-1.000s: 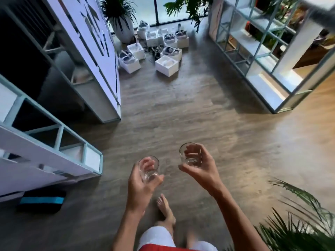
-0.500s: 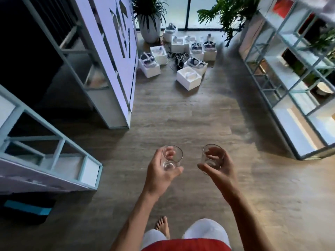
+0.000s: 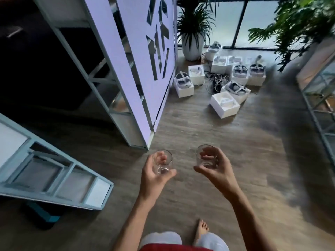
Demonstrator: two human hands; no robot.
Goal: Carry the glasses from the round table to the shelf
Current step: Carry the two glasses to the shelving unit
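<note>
Left glass (image 3: 162,163) rides upright in the left hand (image 3: 154,178), fingers wrapped round its wall and thumb across the front. Right glass (image 3: 206,156) is gripped the same way by the right hand (image 3: 217,172). Held level and apart, they probably cannot clink or tip while carried over the wooden floor (image 3: 226,142). Neither is shelved yet. A left shelf unit (image 3: 54,178) stands near and a right shelf unit (image 3: 319,98) farther off; which is meant cannot be told. White boxes (image 3: 224,104) lie ahead.

Two clear glossy glasses (image 3: 162,163) over a matt wood-grain floor (image 3: 226,142).
</note>
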